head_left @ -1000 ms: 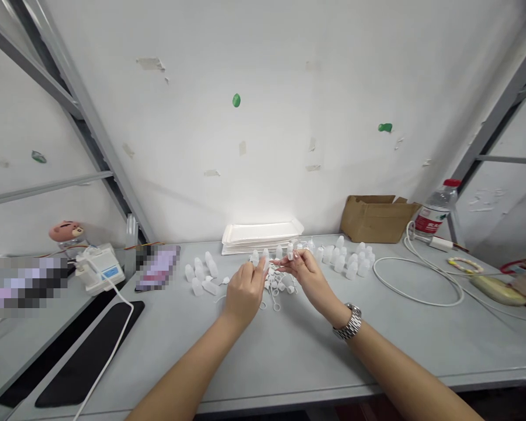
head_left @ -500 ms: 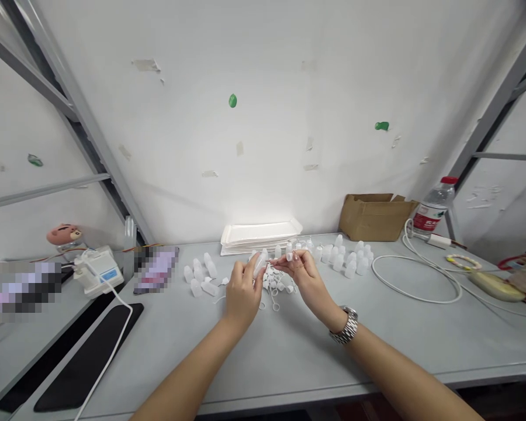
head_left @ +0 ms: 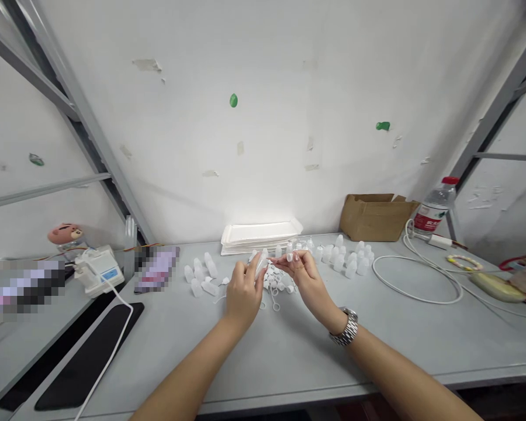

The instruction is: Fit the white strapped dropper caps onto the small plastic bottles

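My left hand (head_left: 243, 292) is closed round a small translucent bottle (head_left: 261, 263), which tilts up between thumb and fingers. Just right of it, my right hand (head_left: 305, 275) has its fingers pinched together and holds a small white cap (head_left: 290, 256). Beneath and between the hands lies a pile of small white pieces (head_left: 272, 279), some with rings, partly hidden by the fingers. Several small bottles (head_left: 198, 270) stand or lie left of my left hand. More bottles (head_left: 350, 268) stand in a group right of my right hand.
Stacked white trays (head_left: 263, 232) rest against the wall. A cardboard box (head_left: 374, 219), a red-capped water bottle (head_left: 433, 210) and a looped white cable (head_left: 414, 299) are at the right. A phone (head_left: 158, 270), a white power adapter (head_left: 100, 272) and a black mat (head_left: 90, 359) are at the left.
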Demonstrator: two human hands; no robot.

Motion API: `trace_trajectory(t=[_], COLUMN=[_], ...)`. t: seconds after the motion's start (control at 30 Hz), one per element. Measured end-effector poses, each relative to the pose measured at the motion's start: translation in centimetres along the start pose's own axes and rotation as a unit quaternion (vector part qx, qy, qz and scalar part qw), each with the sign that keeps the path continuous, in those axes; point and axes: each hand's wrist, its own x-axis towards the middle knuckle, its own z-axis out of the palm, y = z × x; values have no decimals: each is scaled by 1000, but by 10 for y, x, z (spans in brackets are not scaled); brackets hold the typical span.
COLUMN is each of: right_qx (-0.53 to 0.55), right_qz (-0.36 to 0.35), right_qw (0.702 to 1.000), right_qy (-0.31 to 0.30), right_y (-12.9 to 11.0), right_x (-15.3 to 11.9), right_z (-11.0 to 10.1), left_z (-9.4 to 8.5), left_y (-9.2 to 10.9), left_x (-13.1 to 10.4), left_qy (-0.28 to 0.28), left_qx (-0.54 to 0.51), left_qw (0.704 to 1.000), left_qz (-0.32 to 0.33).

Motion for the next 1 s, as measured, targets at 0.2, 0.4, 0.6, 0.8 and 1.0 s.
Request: trace_trajectory(t=[0.2,0.4,0.6,0.8,1.0], right_qx=[-3,-15,-46,-77,-89], right_qz=[13,16,12,-3,-17], right_qw=[1000,1000,999,997,996], right_qy=[6,14,11,-2,-10], right_y=[1,8,12,7,2], right_x=[0,1,2,1,0], right_z=[-2,-5,-6,-5,-4], left_z=[0,-1,-1,1,2], left_y=[-1,-1,3,1,2], left_x=[1,1,1,-2,-4], left_qy=[12,25,26,15,-19], left_qx=[49,109,128,57,-7], left_qw=[998,990,987,995,999], left_qz=[35,82,90,79,30])
